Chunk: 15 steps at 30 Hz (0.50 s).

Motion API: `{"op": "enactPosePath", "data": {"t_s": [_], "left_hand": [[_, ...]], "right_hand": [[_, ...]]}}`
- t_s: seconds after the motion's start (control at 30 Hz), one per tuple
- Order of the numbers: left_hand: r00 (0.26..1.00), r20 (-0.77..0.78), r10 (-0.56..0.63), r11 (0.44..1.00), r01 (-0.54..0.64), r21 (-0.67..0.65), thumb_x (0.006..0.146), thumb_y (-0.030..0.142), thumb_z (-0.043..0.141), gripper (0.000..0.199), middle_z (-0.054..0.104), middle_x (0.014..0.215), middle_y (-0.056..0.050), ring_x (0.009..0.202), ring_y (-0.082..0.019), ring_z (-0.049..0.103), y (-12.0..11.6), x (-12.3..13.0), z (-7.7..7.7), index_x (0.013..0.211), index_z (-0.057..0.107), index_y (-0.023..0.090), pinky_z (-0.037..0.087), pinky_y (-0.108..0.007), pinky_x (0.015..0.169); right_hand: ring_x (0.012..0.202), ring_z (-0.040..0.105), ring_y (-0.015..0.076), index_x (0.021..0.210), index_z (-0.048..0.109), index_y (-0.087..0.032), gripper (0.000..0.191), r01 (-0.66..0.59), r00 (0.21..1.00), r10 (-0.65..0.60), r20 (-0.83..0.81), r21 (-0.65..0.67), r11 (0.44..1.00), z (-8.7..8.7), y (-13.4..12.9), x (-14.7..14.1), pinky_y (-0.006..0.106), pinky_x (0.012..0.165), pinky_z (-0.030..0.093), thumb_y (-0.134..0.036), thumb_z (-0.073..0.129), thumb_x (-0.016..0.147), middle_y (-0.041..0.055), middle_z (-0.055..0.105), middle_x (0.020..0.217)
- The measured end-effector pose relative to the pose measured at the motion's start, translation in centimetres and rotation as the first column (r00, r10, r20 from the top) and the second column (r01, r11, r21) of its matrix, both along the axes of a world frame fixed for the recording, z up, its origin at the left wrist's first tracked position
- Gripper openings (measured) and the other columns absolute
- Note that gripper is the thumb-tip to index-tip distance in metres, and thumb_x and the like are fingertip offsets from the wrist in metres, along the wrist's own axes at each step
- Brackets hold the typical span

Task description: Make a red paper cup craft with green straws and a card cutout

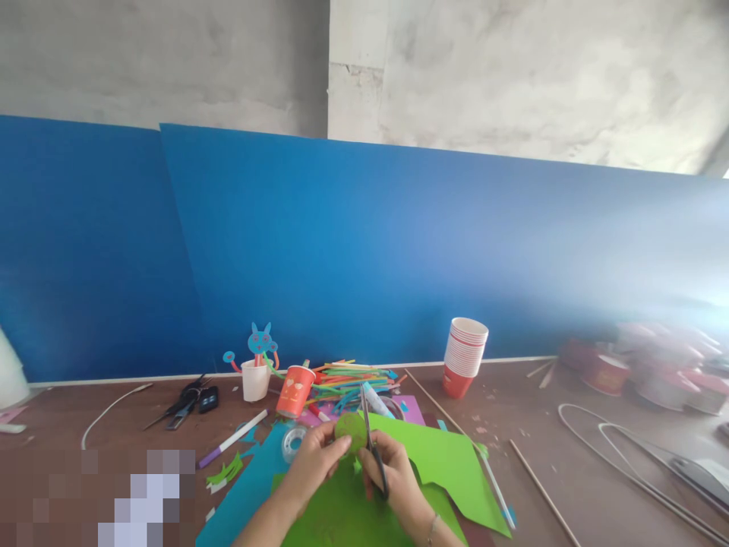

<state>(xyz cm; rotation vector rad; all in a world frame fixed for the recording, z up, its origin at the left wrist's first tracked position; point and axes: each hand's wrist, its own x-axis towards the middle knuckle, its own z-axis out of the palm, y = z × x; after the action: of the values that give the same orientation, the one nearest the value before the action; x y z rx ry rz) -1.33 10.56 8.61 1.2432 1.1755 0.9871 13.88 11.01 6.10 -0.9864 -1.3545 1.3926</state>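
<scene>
Pinched in my left hand [317, 458] is a small rounded piece of green paper [351, 430]. My right hand [394, 475] grips a pair of scissors [373, 450] by its dark handles, with the blades pointing up and away beside the green piece. Whether the blades touch the paper I cannot tell. Beneath both hands lie sheets of green paper [449, 463], one with a wavy cut edge, over a blue sheet [250, 494]. A roll of clear tape [293, 444] sits just left of my left hand.
Behind my hands are a red paper cup [295, 391], a white cup with a blue paper animal [256, 380], colourful pipe cleaners [347, 387] and a stack of cups [465, 357]. A purple marker [232, 438] and keys [190, 399] lie left. Sticks [544, 492] and a cable [620, 456] lie right.
</scene>
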Motion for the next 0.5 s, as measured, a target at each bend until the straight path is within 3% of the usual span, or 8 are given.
{"op": "enactPosePath", "data": {"t_s": [0.17,0.4,0.5], "left_hand": [[1.0,-0.024,0.01,1.0,-0.01,-0.006,0.065,0.053,0.06,0.039,0.032,0.043,0.01,0.04,-0.007,0.027,0.31,-0.38,-0.04,0.081,0.064,0.018,0.02,-0.023,0.043],[0.999,0.019,-0.028,1.0,0.029,-0.013,0.068,0.051,0.056,0.039,0.057,0.061,0.005,0.037,-0.006,0.038,0.14,-0.19,-0.1,0.088,0.06,0.018,0.02,-0.022,0.038],[0.999,0.02,-0.025,1.0,0.026,-0.013,0.067,0.05,0.057,0.038,0.06,0.061,0.004,0.037,-0.007,0.038,0.38,-0.38,0.01,0.087,0.058,0.018,0.022,-0.022,0.039]], "right_hand": [[0.032,0.041,0.007,0.066,0.051,-0.019,0.049,0.04,0.999,-0.04,0.001,-0.011,0.999,0.46,-0.08,0.09,0.018,0.034,0.03,-0.063,0.071,0.063,-0.0074,0.047,0.04],[0.029,0.039,0.0068,0.064,0.051,-0.019,0.049,-0.01,0.999,0.011,0.033,-0.049,0.999,0.51,0.0,-0.06,0.018,0.03,0.03,-0.063,0.072,0.06,-0.0075,0.044,0.04],[0.032,0.041,0.0067,0.064,0.052,-0.019,0.049,0.022,0.999,-0.02,0.035,-0.044,0.999,0.43,0.0,0.07,0.018,0.032,0.033,-0.063,0.072,0.062,-0.0066,0.047,0.042]]}}
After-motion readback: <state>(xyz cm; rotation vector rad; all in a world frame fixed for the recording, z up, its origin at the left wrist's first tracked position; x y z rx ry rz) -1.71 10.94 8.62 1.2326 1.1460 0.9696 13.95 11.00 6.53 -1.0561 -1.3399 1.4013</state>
